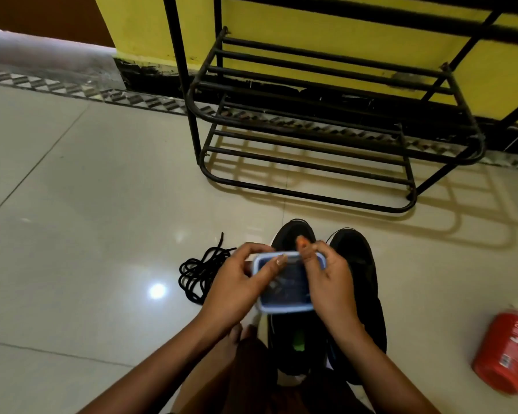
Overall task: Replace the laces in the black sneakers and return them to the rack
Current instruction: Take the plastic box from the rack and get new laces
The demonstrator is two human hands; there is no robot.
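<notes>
Head view, the only one.

- A person is sitting on the tiled floor, facing the black metal rack. Its lower shelves are showing nothing on them.
- The black sneakers are lying side by side on the floor between the person and the rack, toes toward it. I cannot tell whether any lace is threaded.
- The left hand is gripping a small clear box with a blue-rimmed lid from its left side, thumb lying across the lid. The right hand is holding the right side, its fingers curling over the far corner, apparently working the lid loose. The box is hanging directly above the sneakers.
- The contents are looking dark; what they are is not readable.
- A loose tangle of black laces is lying on the floor just left of the hands.
- A red bottle is lying on its side well to the right.

Risks, as judged:
- The lid may be releasing suddenly under corner prying. The box would jerk or tip and drop its contents into or between the shoes.
- If the box is carrying fresh laces, spilled ones could be landing in the floor tangle, black on black, and getting confused with it.
</notes>
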